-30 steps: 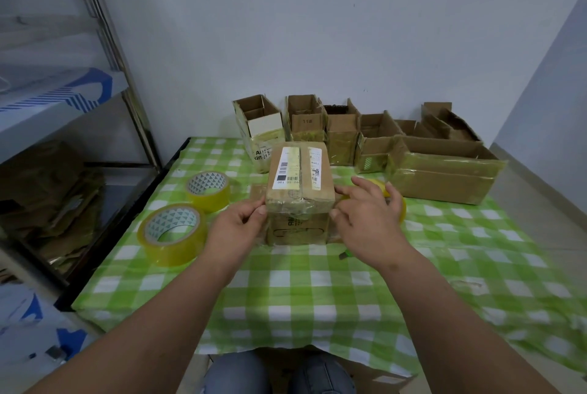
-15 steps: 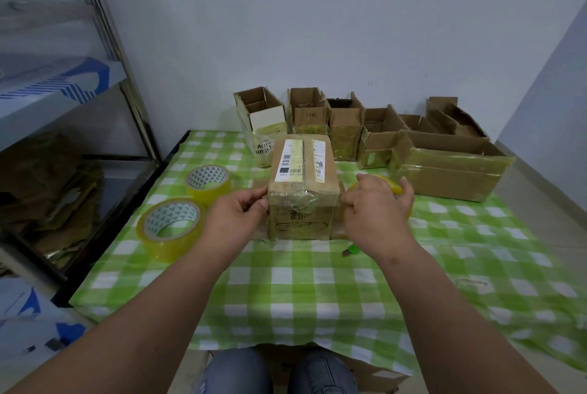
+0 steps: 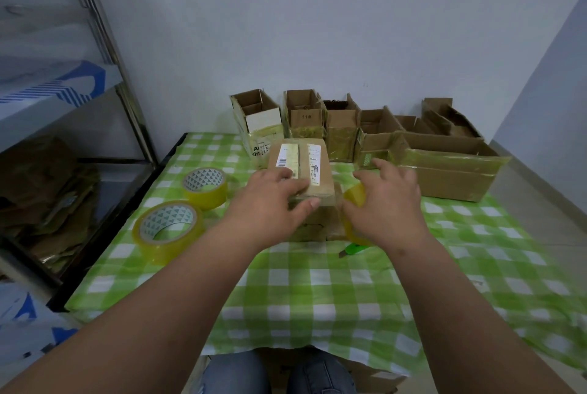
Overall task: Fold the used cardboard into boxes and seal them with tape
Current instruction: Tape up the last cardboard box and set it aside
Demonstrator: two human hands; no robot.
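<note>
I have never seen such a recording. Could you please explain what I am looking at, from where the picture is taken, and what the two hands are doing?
There is no machine here: a person wears a camera on the head, so you look down along their own arms at a table with a green checked tablecloth. The left hand rests on top of a small closed cardboard box bearing shipping labels. The right hand grips a roll of yellowish tape beside that box. Two more tape rolls lie to the left. A green cutter lies near the right wrist. Open, folded boxes stand in a row along the wall.
</note>
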